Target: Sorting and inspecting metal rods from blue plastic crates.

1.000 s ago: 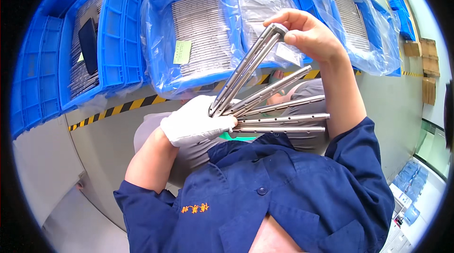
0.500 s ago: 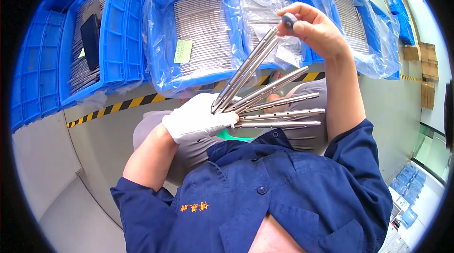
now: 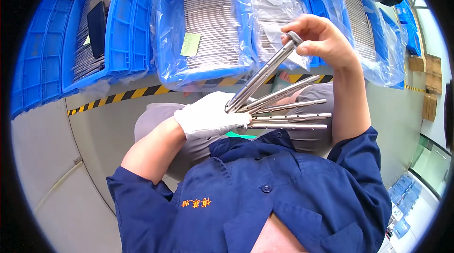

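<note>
My left hand (image 3: 208,117), in a white glove, is closed round the near ends of several shiny steel rods (image 3: 285,91) with small holes along them. The rods fan out to the right over my lap. My bare right hand (image 3: 326,40) pinches a small dark knurled ring (image 3: 295,38) between thumb and fingers. That ring is at the far tip of one of the uppermost rods (image 3: 262,73); whether the rod passes into it cannot be made out.
Ahead stands a plastic-lined blue crate (image 3: 158,71) of rods bearing a yellow-green note (image 3: 190,45). More rod-filled crates flank it. A dark phone-like slab (image 3: 97,30) lies on the rods in the left crate (image 3: 118,56). Black-and-yellow tape (image 3: 137,96) crosses the floor.
My right hand has come down and turned, bringing the ring from beside the rod tips onto or against one tip. The view has shifted slightly; my left hand keeps its hold.
</note>
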Demonstrator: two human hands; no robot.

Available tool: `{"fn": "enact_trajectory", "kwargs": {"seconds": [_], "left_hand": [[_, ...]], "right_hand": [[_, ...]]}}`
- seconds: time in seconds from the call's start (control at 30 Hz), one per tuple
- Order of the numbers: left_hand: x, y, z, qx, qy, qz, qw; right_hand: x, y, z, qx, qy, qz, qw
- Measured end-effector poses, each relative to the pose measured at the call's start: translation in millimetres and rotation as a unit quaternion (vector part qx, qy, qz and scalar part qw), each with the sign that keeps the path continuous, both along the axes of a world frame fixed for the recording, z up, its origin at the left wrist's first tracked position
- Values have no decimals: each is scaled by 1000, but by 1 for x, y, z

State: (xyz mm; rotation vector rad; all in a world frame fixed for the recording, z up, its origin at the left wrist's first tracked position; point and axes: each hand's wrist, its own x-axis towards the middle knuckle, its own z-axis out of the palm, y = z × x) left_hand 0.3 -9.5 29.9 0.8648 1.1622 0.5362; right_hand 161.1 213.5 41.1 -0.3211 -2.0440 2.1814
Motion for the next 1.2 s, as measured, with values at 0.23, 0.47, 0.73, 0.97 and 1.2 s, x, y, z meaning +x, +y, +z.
{"fn": "enact_trajectory", "kwargs": {"seconds": [0.23,0.47,0.73,0.97,1.2], "left_hand": [[-3,0,0,6,14,-7,1000],[-4,-3,7,6,-58,130,990],[-121,56,-59,265,665,28,698],[-186,112,-178,282,715,-13,639],[-194,160,-233,274,664,-74,691]], "right_hand": [[1,4,-2,-7,12,17,1000],[29,40,3,-91,112,-276,950],[26,8,24,-42,171,-313,933],[28,7,15,-39,97,-341,934],[33,12,3,-39,40,-345,937]]}}
